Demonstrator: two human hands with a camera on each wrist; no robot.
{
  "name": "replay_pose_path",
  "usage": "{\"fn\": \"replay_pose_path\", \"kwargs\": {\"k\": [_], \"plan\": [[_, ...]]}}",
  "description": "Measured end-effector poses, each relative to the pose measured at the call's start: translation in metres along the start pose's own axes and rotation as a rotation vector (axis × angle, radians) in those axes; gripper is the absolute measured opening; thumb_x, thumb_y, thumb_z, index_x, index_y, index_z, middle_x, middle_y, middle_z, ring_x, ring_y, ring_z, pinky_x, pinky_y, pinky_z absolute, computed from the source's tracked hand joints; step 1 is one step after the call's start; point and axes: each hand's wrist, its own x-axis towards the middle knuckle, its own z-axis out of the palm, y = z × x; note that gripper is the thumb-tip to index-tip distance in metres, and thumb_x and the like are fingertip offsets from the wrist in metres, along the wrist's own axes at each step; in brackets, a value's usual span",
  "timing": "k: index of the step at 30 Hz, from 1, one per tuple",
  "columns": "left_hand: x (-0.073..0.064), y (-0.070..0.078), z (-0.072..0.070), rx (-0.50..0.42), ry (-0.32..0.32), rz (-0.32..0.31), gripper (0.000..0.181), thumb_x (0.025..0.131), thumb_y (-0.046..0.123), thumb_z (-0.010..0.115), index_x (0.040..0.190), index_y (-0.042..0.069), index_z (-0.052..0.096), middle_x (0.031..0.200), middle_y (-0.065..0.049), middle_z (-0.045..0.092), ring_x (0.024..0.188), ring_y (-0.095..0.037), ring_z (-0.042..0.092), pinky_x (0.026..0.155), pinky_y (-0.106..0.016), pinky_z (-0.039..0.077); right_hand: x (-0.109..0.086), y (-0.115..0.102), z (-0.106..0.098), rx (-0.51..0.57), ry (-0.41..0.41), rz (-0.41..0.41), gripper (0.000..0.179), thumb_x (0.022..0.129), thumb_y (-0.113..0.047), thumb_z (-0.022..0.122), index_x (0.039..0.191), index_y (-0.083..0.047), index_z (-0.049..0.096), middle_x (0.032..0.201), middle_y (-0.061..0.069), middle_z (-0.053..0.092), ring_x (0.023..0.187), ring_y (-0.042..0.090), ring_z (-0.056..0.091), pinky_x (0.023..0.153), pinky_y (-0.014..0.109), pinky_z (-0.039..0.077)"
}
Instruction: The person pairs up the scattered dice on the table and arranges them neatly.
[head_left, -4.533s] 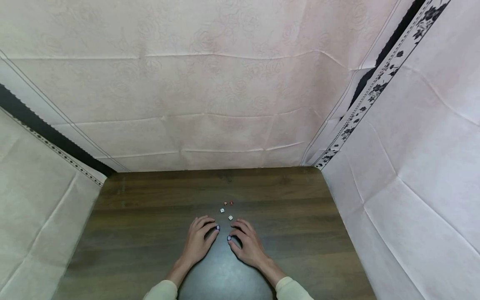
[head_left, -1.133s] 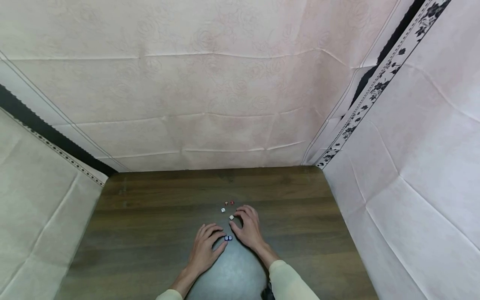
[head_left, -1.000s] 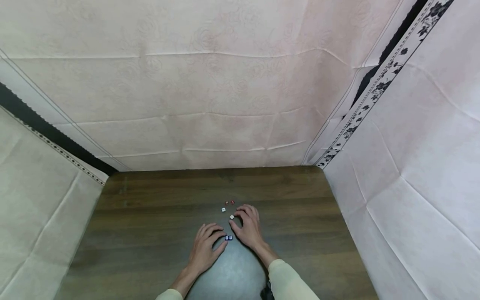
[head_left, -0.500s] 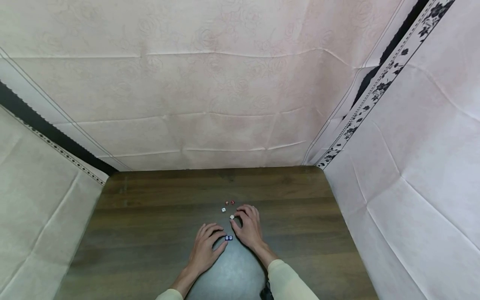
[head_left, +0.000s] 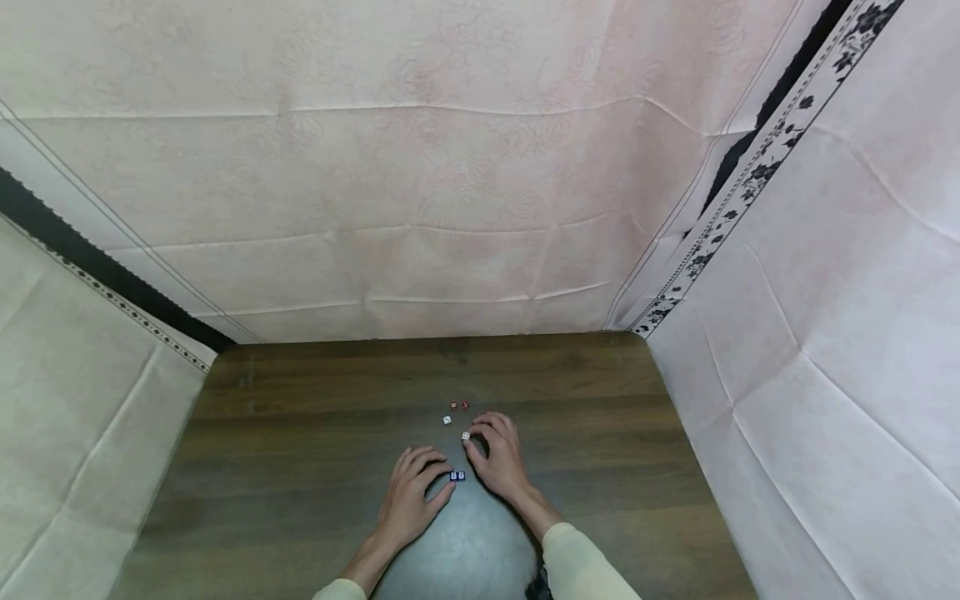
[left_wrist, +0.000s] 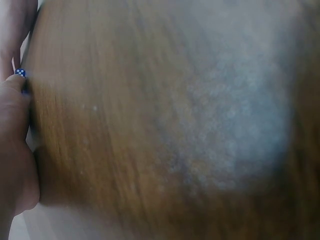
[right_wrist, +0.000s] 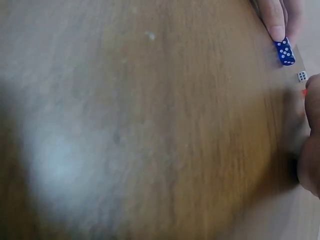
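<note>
Two blue dice (head_left: 457,476) sit side by side on the wooden table; in the right wrist view they show white pips. My left hand (head_left: 411,497) pinches the left one between thumb and index finger. Further forward, my right hand (head_left: 497,457) has its thumb and index fingertips around a white die (head_left: 466,436). Another white die (head_left: 447,420) lies just beyond, to the left. Two red dice (head_left: 460,406) stand a short way apart behind it. In the left wrist view one blue die (left_wrist: 20,73) shows past the thumb.
The brown wooden table (head_left: 300,400) ends at a straight far edge. Pale cloth (head_left: 450,208) hangs behind it, with more cloth (head_left: 817,350) at both sides. A dark object (head_left: 537,586) shows beside the right sleeve.
Since the earliest frame, my left hand brought its blue die beside the other one. My right hand left its blue die and went forward to the white die, which has just shifted slightly and turned.
</note>
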Motion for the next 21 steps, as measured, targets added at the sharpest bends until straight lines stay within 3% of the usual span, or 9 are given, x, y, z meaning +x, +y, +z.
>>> {"fn": "replay_pose_path", "kwargs": {"k": [7, 21], "plan": [[0.0, -0.001, 0.001, -0.002, -0.007, -0.009, 0.022, 0.094, 0.028, 0.095, 0.112, 0.023, 0.085, 0.129, -0.002, 0.079, 0.137, -0.038, 0.068, 0.124, -0.077, 0.043, -0.009, 0.0, -0.005, 0.015, -0.055, -0.1, 0.015, 0.098, -0.013, 0.09, 0.11, -0.008, 0.083, 0.128, 0.013, 0.079, 0.136, 0.043, 0.067, 0.115, 0.064, 0.053], [-0.001, -0.002, 0.0, -0.007, -0.011, -0.009, 0.022, 0.094, 0.029, 0.095, 0.113, 0.023, 0.086, 0.13, -0.002, 0.079, 0.138, -0.039, 0.068, 0.123, -0.077, 0.043, -0.016, -0.001, -0.01, 0.011, -0.111, -0.143, 0.015, 0.098, -0.014, 0.09, 0.111, -0.011, 0.084, 0.135, 0.016, 0.077, 0.14, 0.048, 0.064, 0.117, 0.069, 0.05]]}}
